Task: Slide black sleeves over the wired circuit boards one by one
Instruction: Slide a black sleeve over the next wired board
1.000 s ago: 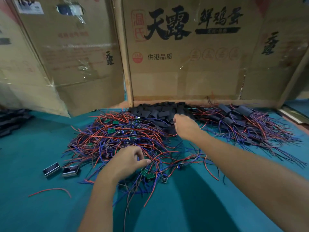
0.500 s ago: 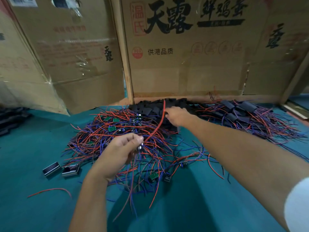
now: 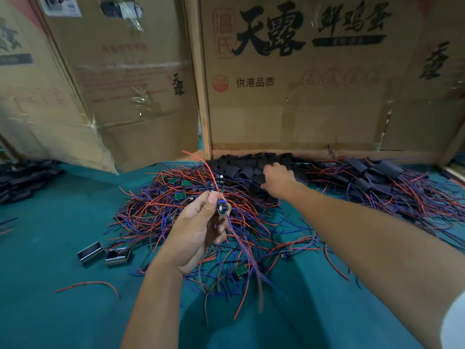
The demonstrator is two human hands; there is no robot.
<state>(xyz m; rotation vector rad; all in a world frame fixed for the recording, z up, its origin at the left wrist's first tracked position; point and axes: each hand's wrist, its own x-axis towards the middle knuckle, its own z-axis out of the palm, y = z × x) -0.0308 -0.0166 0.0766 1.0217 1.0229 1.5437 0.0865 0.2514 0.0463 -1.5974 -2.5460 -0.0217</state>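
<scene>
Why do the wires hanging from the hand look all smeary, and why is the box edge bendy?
Head view: the dangling wires below the left hand are motion-blurred; the wide-angle lens bows the cardboard box edges; a soft shadow darkens the green cloth near the bottom.

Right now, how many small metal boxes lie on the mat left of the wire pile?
2: one metal box farther left, the other just right of it, nearer the wire pile. More may be hidden under wires.

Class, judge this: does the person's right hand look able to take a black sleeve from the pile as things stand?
Probably yes: the right hand already rests on the pile of black sleeves, with nothing covering it.
</scene>
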